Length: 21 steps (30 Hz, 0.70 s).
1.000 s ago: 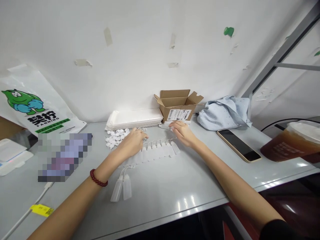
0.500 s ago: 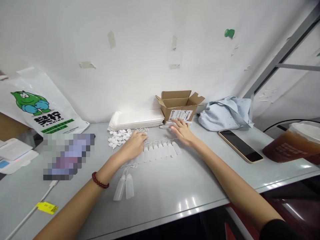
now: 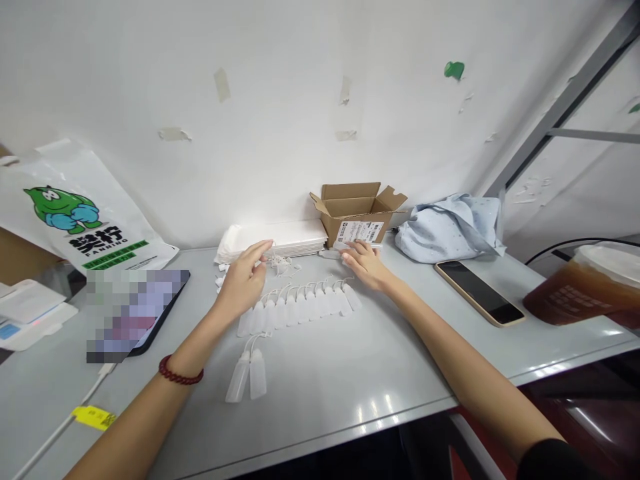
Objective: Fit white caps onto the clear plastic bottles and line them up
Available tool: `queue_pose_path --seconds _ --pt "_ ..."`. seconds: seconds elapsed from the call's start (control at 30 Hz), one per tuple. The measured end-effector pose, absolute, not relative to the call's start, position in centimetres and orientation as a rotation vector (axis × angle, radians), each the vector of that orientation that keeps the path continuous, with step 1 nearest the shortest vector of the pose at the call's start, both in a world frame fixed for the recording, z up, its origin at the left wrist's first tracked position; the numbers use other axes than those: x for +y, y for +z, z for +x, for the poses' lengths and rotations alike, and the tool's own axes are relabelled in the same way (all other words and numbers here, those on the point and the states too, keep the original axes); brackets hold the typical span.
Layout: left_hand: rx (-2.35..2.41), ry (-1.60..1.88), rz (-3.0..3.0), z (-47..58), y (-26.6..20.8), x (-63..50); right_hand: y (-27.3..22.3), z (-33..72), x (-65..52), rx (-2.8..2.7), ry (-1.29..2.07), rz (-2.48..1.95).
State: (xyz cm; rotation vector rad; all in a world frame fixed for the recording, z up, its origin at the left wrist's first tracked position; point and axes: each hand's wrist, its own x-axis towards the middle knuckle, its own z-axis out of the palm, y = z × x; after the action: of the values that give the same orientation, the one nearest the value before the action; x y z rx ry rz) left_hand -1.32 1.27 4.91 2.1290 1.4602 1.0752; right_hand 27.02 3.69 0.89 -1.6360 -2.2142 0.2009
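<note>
My left hand (image 3: 244, 279) is open above the table, fingers pointing forward and thumb apart, with nothing in it. Behind it lies a pile of small white caps (image 3: 220, 279), mostly hidden. White looped cords (image 3: 283, 265) lie just right of its fingertips. My right hand (image 3: 367, 264) rests with fingers spread over clear plastic tubes (image 3: 330, 254) in front of the cardboard box. Between my hands, several translucent squeeze bottles (image 3: 300, 308) with white cord loops lie side by side in a row. Closer to me are two more such bottles (image 3: 257, 375).
At the wall stand a stack of white sleeves (image 3: 280, 235) and an open cardboard box (image 3: 357, 210). Right are a pale blue cloth (image 3: 447, 230), a phone (image 3: 480, 292) and a drink cup (image 3: 583, 287). A white bag (image 3: 100, 207), blurred-out phone (image 3: 140, 313) and cable (image 3: 50, 437) lie left.
My left hand has moved left and up off the row's left end, uncovering the bottles there and covering most of the caps. My right hand stays nearly in place.
</note>
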Motion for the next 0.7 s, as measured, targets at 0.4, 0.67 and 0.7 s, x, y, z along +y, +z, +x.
queue_pose_path --seconds 0.4,0.67,0.7 --pt "1.552 0.912 2.477 -1.7 4.2 1.2 1.4 26.8 3.3 -2.035 -0.142 -1.444" --pt "1.372 1.166 2.458 0.0 6.1 -2.1 3.0 24.3 0.2 -1.879 -0.093 -1.15" --pt "1.339 1.191 2.488 0.2 6.2 -2.5 3.2 23.8 -0.4 -1.86 -0.047 -1.109"
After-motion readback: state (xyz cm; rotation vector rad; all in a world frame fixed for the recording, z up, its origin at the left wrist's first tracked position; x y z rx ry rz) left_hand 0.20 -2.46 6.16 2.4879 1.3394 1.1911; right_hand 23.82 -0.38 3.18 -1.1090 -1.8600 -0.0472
